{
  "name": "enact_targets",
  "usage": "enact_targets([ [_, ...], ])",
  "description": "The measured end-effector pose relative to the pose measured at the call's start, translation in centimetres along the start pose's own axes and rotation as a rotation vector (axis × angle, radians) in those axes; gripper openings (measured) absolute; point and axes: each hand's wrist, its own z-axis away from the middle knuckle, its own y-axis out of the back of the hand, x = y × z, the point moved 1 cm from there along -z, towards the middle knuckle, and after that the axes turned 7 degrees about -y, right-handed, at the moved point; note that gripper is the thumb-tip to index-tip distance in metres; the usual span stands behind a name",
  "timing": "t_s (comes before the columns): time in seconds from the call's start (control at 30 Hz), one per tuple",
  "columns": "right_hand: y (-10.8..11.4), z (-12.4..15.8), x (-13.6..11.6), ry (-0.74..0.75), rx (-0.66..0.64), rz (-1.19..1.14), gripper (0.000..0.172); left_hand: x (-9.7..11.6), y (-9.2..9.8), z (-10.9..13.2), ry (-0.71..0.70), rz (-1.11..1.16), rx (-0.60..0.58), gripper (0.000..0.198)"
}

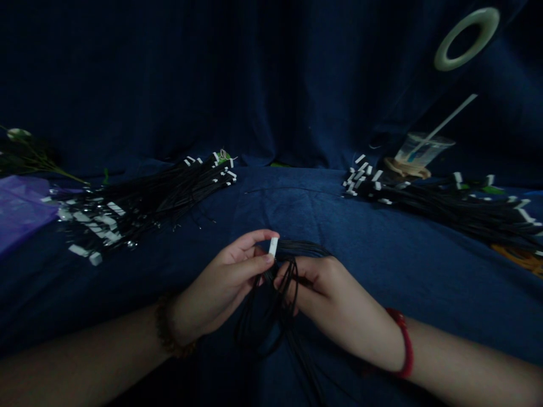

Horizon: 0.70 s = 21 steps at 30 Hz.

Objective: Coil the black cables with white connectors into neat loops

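Observation:
Between the thumb and index finger of my left hand point(231, 277) is a small white connector point(274, 247), pinched by its two ends. Black wires point(303, 246) run from the connector toward the right. My right hand point(326, 285) is closed on the black wires just beside the connector, its fingertips partly hidden behind loops of wire. More loose wire ends hang down below both hands. A dark beaded bracelet circles my left wrist, and a red band is on my right wrist.
A heap of black wires with white connectors point(148, 192) lies at the left, another wire bundle point(449, 203) at the right. Behind the latter stands a plastic cup point(422, 152) with a straw. A purple bag point(25, 206) and a white ring point(443, 56) are farther out. One loose wire point(292, 189) lies ahead.

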Motion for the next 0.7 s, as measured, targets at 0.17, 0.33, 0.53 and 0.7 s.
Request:
enact_targets([
  [0.17, 0.0, -0.1, 0.5, -0.027, -0.028, -0.036, 0.020, -0.5, 0.4, -0.2, -0.001, 0.010, -0.023, 0.026],
  [0.33, 0.0, -0.2, 0.6, -0.034, -0.031, -0.033, 0.020, -0.5, 0.4, -0.3, 0.004, 0.019, -0.025, 0.025],
  [0.53, 1.8, 0.2, 0.2, -0.193, -0.090, -0.267, 0.013, 0.6, -0.5, 0.2, 0.042, 0.037, 0.074, 0.028],
  [0.7, 5.7, 0.2, 0.1, -0.225, -0.296, -0.840, 0.010, 0.9, -0.5, 0.3, 0.091, -0.012, 0.141, 0.030],
])
